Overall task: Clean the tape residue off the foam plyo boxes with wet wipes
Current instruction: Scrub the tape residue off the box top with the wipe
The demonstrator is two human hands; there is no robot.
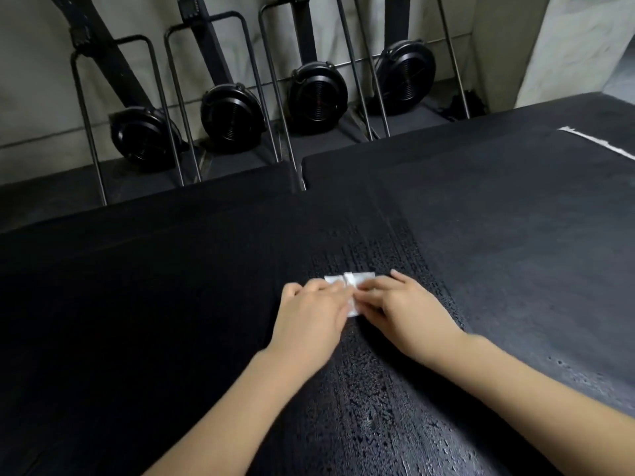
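**Wiping in progress: both hands on one wipe, wet streak down the box top**

Nearest the camera, a glistening, beaded wet band (388, 407) is running up the black top of the foam plyo box (144, 321) toward the hands. I am reading this as the strip already wiped; whether the residue there is fully lifted cannot be told from the sheen.

Further out, the left hand (309, 317) and right hand (402, 310) are lying side by side, palms down, fingers fairly straight, both pressing one folded white wet wipe (350, 281) flat against the surface. Neither hand looks to be curling round it, though slight blur is softening the fingertips. The wipe is sitting at the far end of the wet band, its front edge showing past the fingertips.

To the right, the surface is looking duller and greyer, apparently dry. Beyond it, near the right edge, a thin white strip (598, 142) is lying on the second box (481, 173): probably tape or residue not yet reached. Judgement: early to middle of the job, one band treated, the grey area and the white strip left.

Counts: hands 2; wipes 1; box tops 2, divided by a seam at the far edge; wet bands 1; white strips 1. Beyond the boxes, four black fan-wheel machines (316, 97) are standing against the wall (34, 97).
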